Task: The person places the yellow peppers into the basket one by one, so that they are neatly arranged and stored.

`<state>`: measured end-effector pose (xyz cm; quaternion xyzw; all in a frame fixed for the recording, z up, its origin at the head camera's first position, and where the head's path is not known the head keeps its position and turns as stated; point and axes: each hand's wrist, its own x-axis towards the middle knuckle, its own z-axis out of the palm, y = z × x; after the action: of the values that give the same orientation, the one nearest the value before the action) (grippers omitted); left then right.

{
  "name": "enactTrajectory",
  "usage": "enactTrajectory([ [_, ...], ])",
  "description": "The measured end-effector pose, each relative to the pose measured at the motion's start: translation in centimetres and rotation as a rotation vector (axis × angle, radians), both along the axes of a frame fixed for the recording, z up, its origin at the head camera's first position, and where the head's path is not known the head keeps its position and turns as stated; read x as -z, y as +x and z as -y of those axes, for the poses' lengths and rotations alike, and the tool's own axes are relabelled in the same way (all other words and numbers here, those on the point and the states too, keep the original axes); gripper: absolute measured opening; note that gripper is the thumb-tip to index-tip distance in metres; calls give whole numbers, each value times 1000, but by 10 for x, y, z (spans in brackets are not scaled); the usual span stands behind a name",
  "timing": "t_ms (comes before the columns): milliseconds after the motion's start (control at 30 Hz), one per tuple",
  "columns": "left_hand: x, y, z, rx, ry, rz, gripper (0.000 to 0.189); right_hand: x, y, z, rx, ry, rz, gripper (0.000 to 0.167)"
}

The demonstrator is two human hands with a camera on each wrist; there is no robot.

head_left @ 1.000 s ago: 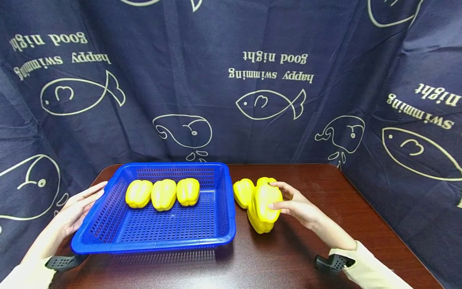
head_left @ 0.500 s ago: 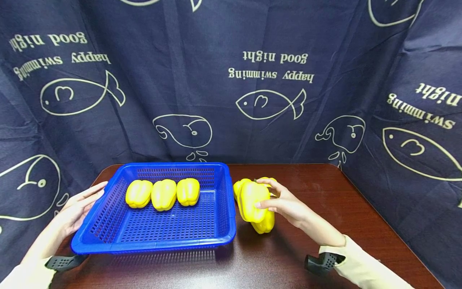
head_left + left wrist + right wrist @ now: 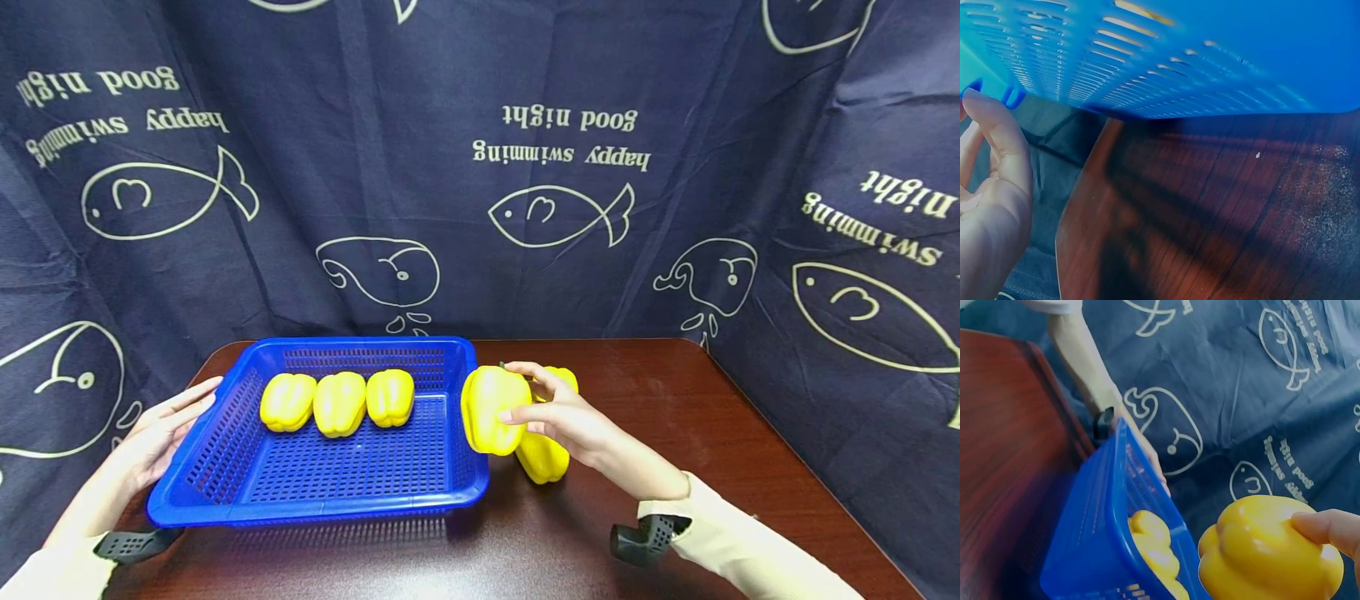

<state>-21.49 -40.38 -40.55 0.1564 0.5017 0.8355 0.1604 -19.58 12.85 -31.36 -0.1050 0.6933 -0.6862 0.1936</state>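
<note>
My right hand (image 3: 562, 417) holds a yellow bell pepper (image 3: 491, 412) between thumb and fingers, off the table. From the head camera this pepper overlaps the right rim of a blue plastic basket (image 3: 352, 504). Inside the basket, three yellow bell peppers (image 3: 340, 404) lie in a row toward the back. My left hand (image 3: 156, 435) grips the basket's left rim; its fingertips meet the edge in the left wrist view, where part of the hand is cut off. Behind the right hand, more yellow bell peppers (image 3: 543, 460) sit on the table, partly hidden.
A dark red wooden table (image 3: 652, 383) carries everything. Dark blue cloth (image 3: 562, 275) printed with fish and whales hangs behind and at both sides. Black wrist cameras (image 3: 642, 540) are strapped near both cuffs.
My right hand has carried the bell pepper left, from above the other peppers on the table to the basket's right rim. The left hand and basket have stayed put.
</note>
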Motion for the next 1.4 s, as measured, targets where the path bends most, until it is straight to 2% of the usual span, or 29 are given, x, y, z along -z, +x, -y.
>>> enactTrajectory([
  [267, -1, 0, -1, -23, -15, 5, 48, -4, 2, 21, 11, -78, 59, 62],
  [467, 1, 0, 1, -11, -1, -8, 49, -4, 2, 34, -1, -120, 70, 59],
  [700, 2, 0, 2, -16, -6, -9, 49, -3, 1, 51, -18, -108, 70, 59],
  [867, 3, -1, 2, 3, 11, -15, 51, -5, 0, 64, 2, -116, 112, 61],
  [1100, 2, 1, 1, -37, -22, -10, 48, -6, -4, 83, 23, -115, 144, 62],
  [1400, 1, 2, -1, -23, 0, -11, 50, -8, -10, 106, 39, -106, 191, 60],
])
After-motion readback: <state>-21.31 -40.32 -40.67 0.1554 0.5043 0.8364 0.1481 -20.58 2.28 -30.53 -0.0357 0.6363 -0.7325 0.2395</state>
